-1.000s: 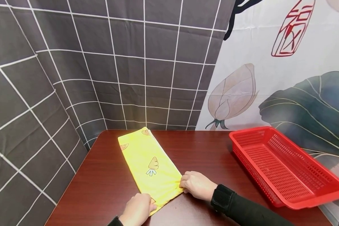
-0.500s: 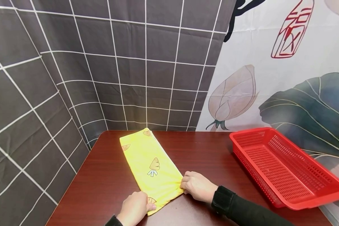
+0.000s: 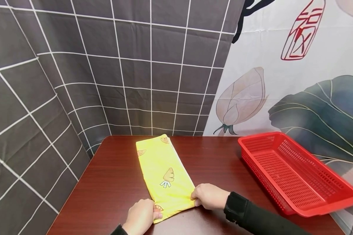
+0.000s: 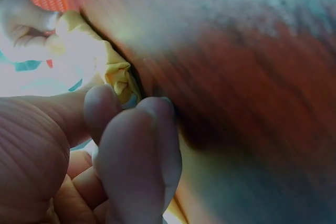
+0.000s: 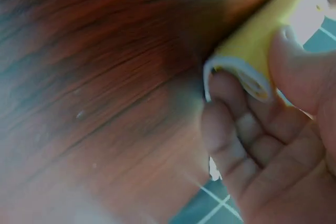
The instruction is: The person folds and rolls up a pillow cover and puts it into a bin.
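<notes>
A folded yellow cloth (image 3: 159, 163) with carrot prints lies lengthwise on the reddish-brown table, its long right edge showing white. My left hand (image 3: 140, 216) pinches its near left corner between thumb and fingers. At the near right corner my right hand (image 3: 210, 195) grips the cloth. In the right wrist view, the fingers of the right hand (image 5: 278, 150) curl under the cloth's rolled-over edge (image 5: 252, 40), with the thumb on top. The left wrist view shows the left hand (image 4: 126, 150) close up and the cloth's bunched near edge (image 4: 119, 74) beyond it.
A red perforated plastic basket (image 3: 288, 178) stands at the table's right side. The table (image 3: 106, 182) ends at the back against a dark grey gridded hanging (image 3: 135, 75), with a flower-printed white sheet (image 3: 253, 52) to the right.
The cloth's far end has shifted right, so it lies straighter away from me. My right hand has moved slightly right with its corner; my left hand stays at the left corner.
</notes>
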`<state>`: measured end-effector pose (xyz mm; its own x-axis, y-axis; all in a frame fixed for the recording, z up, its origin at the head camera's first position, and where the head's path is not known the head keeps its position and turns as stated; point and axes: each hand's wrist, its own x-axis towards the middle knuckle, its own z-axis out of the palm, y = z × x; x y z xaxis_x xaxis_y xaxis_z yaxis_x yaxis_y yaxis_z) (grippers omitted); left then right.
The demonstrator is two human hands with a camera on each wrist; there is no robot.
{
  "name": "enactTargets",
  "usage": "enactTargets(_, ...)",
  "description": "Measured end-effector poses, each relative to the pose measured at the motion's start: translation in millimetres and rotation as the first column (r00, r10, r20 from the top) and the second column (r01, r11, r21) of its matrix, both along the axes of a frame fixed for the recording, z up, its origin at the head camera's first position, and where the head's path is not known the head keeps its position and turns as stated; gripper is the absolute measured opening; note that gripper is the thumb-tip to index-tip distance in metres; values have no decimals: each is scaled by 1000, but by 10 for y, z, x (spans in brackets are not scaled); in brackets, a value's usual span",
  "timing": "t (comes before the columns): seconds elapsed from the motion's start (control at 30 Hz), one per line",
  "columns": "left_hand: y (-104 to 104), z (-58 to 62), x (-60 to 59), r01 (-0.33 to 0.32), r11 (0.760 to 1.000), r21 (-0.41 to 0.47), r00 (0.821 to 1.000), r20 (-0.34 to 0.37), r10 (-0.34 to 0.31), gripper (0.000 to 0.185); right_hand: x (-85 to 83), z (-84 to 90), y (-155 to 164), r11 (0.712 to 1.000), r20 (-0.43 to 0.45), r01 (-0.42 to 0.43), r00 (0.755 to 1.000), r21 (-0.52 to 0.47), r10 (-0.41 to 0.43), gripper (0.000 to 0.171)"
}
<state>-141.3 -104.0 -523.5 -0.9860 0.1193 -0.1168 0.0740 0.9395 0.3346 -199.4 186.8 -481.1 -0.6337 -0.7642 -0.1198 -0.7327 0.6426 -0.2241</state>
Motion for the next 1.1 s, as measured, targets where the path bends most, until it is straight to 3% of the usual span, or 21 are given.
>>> enactTargets(0.13, -10, -23, -14, 1, 1000, 14, 1000, 6, -2, 46, -40, 54, 32, 988, 231, 132, 966, -75, -112, 15)
enactTargets(0.2, -14, -25, -11, 1, 1000, 26, 1000, 8, -1, 47, -61, 64, 37, 979, 278, 177, 950, -99, -143, 20)
enactTargets(0.27, -24, -44, -15, 10, 999, 32, 1000, -4, -10, 49, -77, 67, 22, 974, 276, 200, 947, -109, -164, 22)
enactTargets(0.4, -47, -134, -40, 21, 999, 34, 998, -57, -19, 51, -96, 63, -50, 970, 195, 225, 960, -97, -203, 26)
enactTargets(0.53, -68, -182, -61, 30, 999, 41, 998, -62, -27, 50, -73, 55, -118, 971, 82, 232, 970, -54, -227, 32)
enactTargets(0.67, -60, -154, -75, 14, 999, 31, 1000, -27, -13, 51, -28, 36, -145, 983, -49, 177, 983, -55, -180, 37)
enactTargets(0.77, -49, -134, -74, 4, 1000, 4, 1000, -23, -4, 51, -7, 5, -130, 992, -106, 84, 990, -97, -94, 34)
enactTargets(0.93, 22, 89, 64, 14, 1000, -10, 995, -99, -15, 46, 22, -98, -34, 983, -197, -99, 978, -154, 67, 25)
enactTargets(1.0, 80, 170, 153, 35, 998, -47, 981, -190, -43, 43, 40, -137, 22, 971, -247, -160, 962, -176, 114, 20)
enactTargets(1.1, 167, 174, 269, 54, 988, -143, 922, -374, -105, 36, 84, -180, 122, 955, -302, -219, 941, -199, 153, 14)
